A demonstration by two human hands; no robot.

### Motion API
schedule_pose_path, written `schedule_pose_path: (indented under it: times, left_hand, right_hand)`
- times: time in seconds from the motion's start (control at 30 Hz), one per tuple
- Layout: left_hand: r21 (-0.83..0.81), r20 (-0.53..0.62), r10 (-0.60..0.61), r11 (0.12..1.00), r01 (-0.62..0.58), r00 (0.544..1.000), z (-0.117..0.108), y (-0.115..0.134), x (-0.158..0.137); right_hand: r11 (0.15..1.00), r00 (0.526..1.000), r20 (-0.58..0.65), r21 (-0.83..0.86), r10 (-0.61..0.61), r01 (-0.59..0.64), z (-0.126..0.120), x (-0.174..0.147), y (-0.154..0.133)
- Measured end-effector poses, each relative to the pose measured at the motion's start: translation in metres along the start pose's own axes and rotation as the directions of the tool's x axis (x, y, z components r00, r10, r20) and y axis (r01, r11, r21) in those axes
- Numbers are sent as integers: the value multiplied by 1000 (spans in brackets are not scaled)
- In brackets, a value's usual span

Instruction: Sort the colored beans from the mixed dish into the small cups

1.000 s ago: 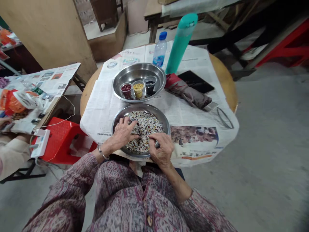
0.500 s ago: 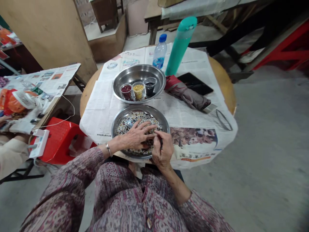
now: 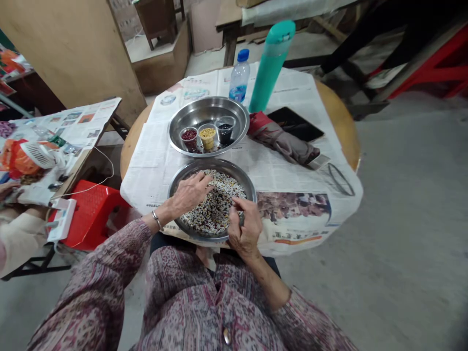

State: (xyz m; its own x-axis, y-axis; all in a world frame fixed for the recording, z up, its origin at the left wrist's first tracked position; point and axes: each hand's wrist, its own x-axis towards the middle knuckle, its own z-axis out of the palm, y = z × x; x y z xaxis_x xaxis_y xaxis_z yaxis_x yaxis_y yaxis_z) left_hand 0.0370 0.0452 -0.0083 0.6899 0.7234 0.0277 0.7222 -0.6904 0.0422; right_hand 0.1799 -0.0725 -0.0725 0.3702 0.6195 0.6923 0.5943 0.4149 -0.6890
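Note:
A steel bowl (image 3: 252,187) close to me holds a mix of white, black, yellow and dark red grains (image 3: 219,204). Over its left side is my left hand (image 3: 192,192), open, with fingers stretched over the grains; a bracelet circles the wrist. My right hand (image 3: 246,226) is at the bowl's right rim, index finger and thumb curled together in a pinch. Whatever lies between those fingertips is too small to make out. Behind, a larger steel basin (image 3: 201,109) holds three clear cups: one with dark red beans (image 3: 189,139), one with yellow grains (image 3: 207,138), one with black beans (image 3: 224,131).
Newspaper (image 3: 146,151) covers the round table. Beyond the basin stand a water bottle (image 3: 239,78) and a tall green bottle (image 3: 270,68). A folded umbrella (image 3: 281,141) and a dark tablet-like object (image 3: 296,124) lie right. A red stool (image 3: 89,209) and another person's arm (image 3: 9,187) are left.
My left hand has drawn back up and left, away from my right hand, uncovering the grains in the middle. My right hand stays at the right rim with its fingers bent.

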Motion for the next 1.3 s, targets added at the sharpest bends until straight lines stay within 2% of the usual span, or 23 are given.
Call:
schedule_pose_path:
  times: [0.1,0.23,0.37,0.47,0.67,0.77,0.83,0.93,1.0,1.1,1.17,1.3]
  left_hand:
    - [16,-50,-7,1000,8,999,-1,-3,3]
    - [-81,-18,-15,997,13,1000,11,1,20]
    - [-254,58,119,962,-100,991,14,7,27]
    - [-316,119,233,930,-186,965,5,7,10]
    - [-391,123,327,884,-257,937,-5,8,-47]
    - [-338,165,411,878,-340,897,-2,15,-55]
    - [-241,190,431,892,-383,882,1,19,-51]
    - [-72,154,318,948,-310,936,0,18,-39]
    - [-4,87,160,987,-160,983,-3,13,-32]
    - [16,-16,-40,999,40,999,-6,6,-28]
    - [-18,-15,-77,997,76,997,-5,4,-26]
    - [-141,71,9,990,1,997,8,11,-16]
  right_hand:
    - [1000,1000,4,-10,8,-7,0,-1,1]
    - [1000,1000,4,-22,10,-10,1,-3,2]
    - [999,1000,13,-40,7,-6,0,-2,1]
    - [999,1000,10,-37,8,-7,0,0,0]
    - [999,1000,13,-43,-4,5,0,0,0]
    - [998,1000,20,-56,-1,2,0,-1,2]
    - [998,1000,19,-62,-5,7,0,-2,2]
    - [997,1000,23,-72,-4,5,0,-2,2]
    - [998,1000,20,-67,-5,6,1,-1,2]
    - [998,1000,10,-54,-15,16,1,-1,2]
    - [998,1000,9,-59,-15,16,1,-1,2]
    - [997,1000,13,-69,-21,22,1,-1,2]
